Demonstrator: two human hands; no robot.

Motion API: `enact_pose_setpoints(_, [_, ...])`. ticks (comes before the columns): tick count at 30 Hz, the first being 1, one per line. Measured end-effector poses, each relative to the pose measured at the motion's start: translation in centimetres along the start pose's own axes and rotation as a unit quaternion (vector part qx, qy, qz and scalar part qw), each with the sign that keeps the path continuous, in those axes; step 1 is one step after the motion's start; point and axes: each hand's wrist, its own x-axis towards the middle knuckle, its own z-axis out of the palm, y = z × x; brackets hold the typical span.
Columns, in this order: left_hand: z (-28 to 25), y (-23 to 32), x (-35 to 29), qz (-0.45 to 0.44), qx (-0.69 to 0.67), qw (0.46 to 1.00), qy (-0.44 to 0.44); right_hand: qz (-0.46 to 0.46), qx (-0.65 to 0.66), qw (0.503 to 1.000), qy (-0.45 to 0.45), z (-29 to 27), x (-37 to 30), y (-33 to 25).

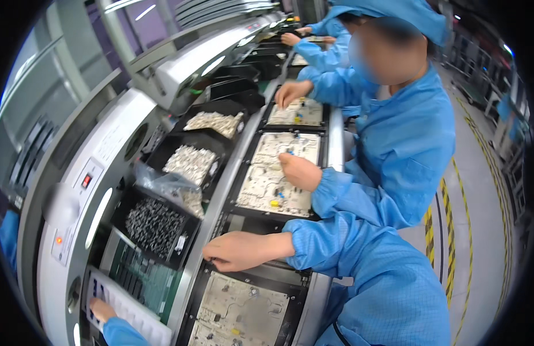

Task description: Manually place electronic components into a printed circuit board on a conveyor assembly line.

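Observation:
My left hand (102,309) reaches down onto a white slotted tray (141,319) at the lower left, fingers curled; what they hold, if anything, is hidden. With its fingers pinched together, my right hand (238,251) is over the metal rail beside a black bin (189,233) of small black parts (154,226). Anything in that pinch is too small to make out. Just nearer than my right hand lies a beige circuit board (221,294) in a black frame (294,317), carrying several small components. Part of this board is blurred.
Black bins with white parts (189,163) line the left side, a clear plastic bag (163,181) among them. A white machine housing (85,213) stands further left. On the right a co-worker (393,127) has both hands above framed boards (270,167). Striped floor tape (448,230) runs behind.

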Motion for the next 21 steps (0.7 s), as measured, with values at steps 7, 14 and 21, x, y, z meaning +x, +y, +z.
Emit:
enact_pose_setpoints(7, [-5.5, -2.2, -0.4, 0.039, -0.042, 0.998, -0.019, 0.028, -0.001, 0.999, -0.016, -1.6, -0.7, -0.2])
enact_pose_setpoints(14, [6.2, -9.3, 3.1, -0.038, -0.375, 0.926, 0.007, 0.019, 0.012, 1.0, -0.019, -0.9, -0.3, -0.9])
enact_pose_setpoints(21, [-9.3, -8.9, -3.7, 0.051, -0.469, 0.881, -0.023, 0.073, -0.009, 0.997, 0.012, 0.0, 0.2, 0.4])
